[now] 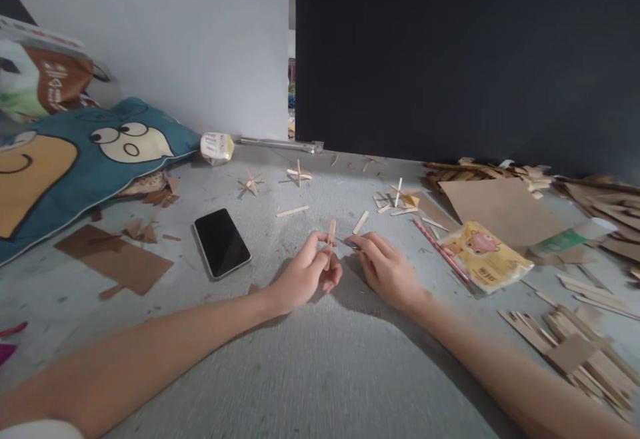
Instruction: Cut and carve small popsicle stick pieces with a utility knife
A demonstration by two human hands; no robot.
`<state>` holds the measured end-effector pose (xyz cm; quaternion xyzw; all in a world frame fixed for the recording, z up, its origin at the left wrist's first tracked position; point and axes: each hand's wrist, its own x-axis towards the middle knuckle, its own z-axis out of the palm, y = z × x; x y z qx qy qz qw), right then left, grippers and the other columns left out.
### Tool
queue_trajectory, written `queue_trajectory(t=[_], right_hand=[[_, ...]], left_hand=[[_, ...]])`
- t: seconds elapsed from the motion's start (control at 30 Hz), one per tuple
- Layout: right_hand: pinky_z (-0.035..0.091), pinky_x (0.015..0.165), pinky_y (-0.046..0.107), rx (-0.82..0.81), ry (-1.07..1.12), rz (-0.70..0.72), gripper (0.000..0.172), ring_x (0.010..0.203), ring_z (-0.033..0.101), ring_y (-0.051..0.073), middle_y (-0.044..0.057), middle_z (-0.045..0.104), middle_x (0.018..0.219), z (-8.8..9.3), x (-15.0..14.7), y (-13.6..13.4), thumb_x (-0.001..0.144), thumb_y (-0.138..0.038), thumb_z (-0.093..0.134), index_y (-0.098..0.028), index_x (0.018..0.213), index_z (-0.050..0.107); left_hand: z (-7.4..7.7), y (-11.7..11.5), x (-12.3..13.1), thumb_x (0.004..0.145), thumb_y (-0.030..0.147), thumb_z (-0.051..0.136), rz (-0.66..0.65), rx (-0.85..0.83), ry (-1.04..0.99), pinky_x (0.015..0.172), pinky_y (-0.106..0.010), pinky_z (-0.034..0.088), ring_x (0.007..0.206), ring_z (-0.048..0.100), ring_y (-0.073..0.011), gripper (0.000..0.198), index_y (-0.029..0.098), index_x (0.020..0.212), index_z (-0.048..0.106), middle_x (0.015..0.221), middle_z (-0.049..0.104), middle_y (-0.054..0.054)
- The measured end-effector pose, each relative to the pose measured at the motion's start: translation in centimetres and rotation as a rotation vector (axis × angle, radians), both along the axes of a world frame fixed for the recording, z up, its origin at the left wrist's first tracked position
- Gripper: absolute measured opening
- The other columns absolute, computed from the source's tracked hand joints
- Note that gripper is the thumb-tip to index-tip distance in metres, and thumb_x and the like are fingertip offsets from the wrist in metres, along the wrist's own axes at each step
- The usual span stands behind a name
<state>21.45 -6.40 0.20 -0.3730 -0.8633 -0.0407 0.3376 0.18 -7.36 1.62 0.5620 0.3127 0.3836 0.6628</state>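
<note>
My left hand pinches a short wooden craft stick upright between thumb and fingers. Close to its right, my right hand is closed on a thin metal tool whose narrow tip points at the stick. Most of that tool is hidden in the fingers, so its kind is unclear. Just beyond my right hand lies a loose craft stick, and another stick lies farther left. Two small star-shaped stick pieces, one pale crossed piece and one beside it, stand farther back.
A phone lies left of my hands, near brown cardboard and a blue pillow. On the right are a red pencil, a yellow packet, a glue stick and a pile of sticks. A dark panel stands behind.
</note>
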Motion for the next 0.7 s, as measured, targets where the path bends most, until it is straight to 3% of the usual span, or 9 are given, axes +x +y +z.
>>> queue_trajectory(t=[0.27,0.33,0.5,0.7], right_hand=[[0.059,0.079,0.034,-0.023,0.038,-0.023,0.032,0.088,0.071,0.024,0.011,0.071,0.098,-0.3,0.2,0.2,0.109,-0.022,0.038,-0.023,0.135,0.057],[0.059,0.077,0.033,-0.002,0.052,-0.004,0.032,0.086,0.070,0.023,0.010,0.071,0.096,-0.4,0.4,0.2,0.109,-0.020,0.039,-0.023,0.135,0.057],[0.060,0.080,0.032,0.115,0.048,0.072,0.037,0.090,0.072,0.021,0.012,0.074,0.105,-0.2,0.6,-0.3,0.105,-0.011,0.043,-0.023,0.136,0.061],[0.062,0.079,0.030,0.114,-0.004,0.060,0.049,0.083,0.075,0.018,0.010,0.078,0.102,-0.3,0.7,-0.3,0.105,-0.011,0.045,-0.024,0.152,0.053]], left_hand=[[-1.0,0.4,0.1,0.104,0.049,0.053,0.005,0.047,-0.038,0.064,-0.032,0.053,0.054,0.064,-0.0088,0.030,0.023,0.099,0.038,0.097,0.065,-0.001],[-0.8,0.4,0.1,0.102,0.048,0.058,-0.009,0.019,-0.062,0.064,-0.034,0.056,0.053,0.066,-0.0100,0.032,0.022,0.103,0.041,0.094,0.062,0.001],[-0.5,0.7,-0.1,0.098,0.039,0.067,-0.077,-0.085,-0.136,0.064,-0.037,0.060,0.052,0.066,-0.0146,0.048,0.022,0.135,0.040,0.072,0.054,0.008],[-0.1,1.3,-0.5,0.093,0.024,0.062,-0.106,-0.263,-0.268,0.054,-0.031,0.056,0.042,0.054,-0.0105,0.030,0.019,0.122,0.053,0.063,0.049,0.009]])
